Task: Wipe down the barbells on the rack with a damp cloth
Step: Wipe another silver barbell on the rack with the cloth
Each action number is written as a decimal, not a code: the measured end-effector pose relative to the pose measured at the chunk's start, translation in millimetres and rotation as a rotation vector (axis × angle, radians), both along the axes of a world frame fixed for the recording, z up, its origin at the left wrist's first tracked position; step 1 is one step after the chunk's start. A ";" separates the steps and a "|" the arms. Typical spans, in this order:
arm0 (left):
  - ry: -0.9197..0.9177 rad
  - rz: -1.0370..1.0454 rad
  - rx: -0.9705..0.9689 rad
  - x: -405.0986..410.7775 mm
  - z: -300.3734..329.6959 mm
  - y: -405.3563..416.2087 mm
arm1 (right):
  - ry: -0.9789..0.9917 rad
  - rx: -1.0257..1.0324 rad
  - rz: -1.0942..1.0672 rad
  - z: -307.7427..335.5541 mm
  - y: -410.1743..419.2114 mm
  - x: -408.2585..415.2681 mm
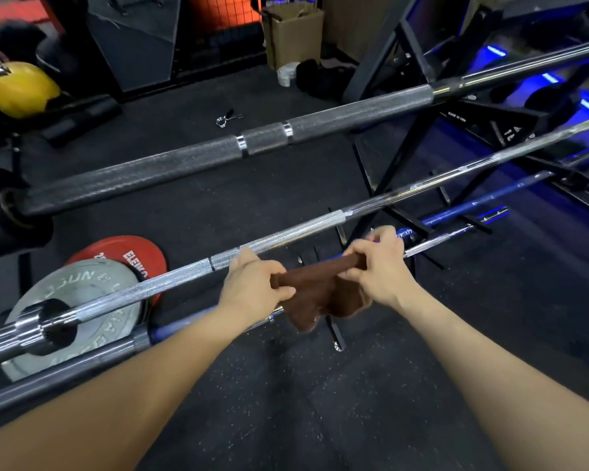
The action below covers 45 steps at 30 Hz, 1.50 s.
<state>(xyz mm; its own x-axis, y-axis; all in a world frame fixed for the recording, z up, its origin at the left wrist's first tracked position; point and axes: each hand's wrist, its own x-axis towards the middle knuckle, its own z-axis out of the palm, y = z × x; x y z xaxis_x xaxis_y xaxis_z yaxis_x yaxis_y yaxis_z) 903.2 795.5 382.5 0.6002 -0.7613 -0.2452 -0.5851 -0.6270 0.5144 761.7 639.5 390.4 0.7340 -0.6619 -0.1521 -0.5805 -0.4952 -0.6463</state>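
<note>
Taking the blue barbell point(191, 322) as the landmark, it runs from the lower left edge of the view up toward the right, lowest and nearest of the three bars.

At the far left, beyond it, a grey weight plate point(82, 283) lies flat on the floor with a red plate point(130, 249) partly tucked under its far edge; the silver barbell point(286, 232) crosses above both plates, parallel to the blue barbell and just beyond it. Farther back, a thick dark barbell point(184, 158) runs the same diagonal, well apart from the other two, with a strip of open black rubber floor point(286, 385) showing between them.

At the middle of the blue barbell, the left hand point(255, 287) curls its fingers and thumb around one end of a brown cloth point(320, 287), which is draped over the shaft and hangs down in loose folds on the near side. Just to the right, the right hand point(378, 263) grips the other end of the cloth, fingers bent over the top of it. The cloth hides the shaft between the two hands.

To the right of the hands, the blue barbell continues into the black rack point(405, 147), whose angled legs and short pegs crowd that end. On the near side of the blue barbell the floor is open under both forearms.
</note>
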 end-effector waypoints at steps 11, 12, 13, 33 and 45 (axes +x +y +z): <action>0.852 0.707 -0.423 40.3 17.7 -26.8 | -0.415 0.073 -0.239 24.7 15.4 92.8; 0.966 0.769 -0.481 43.3 19.1 -29.3 | -0.432 0.103 -0.208 21.8 22.1 101.8; 1.069 0.813 -0.550 47.3 20.6 -30.4 | -0.453 0.143 -0.151 16.7 29.5 109.0; -0.107 0.142 0.089 91.5 -40.8 40.3 | -0.046 -0.801 0.352 -62.3 59.9 155.2; 0.019 0.246 0.024 95.1 -51.9 39.8 | -0.122 -0.777 0.259 -78.6 81.6 142.9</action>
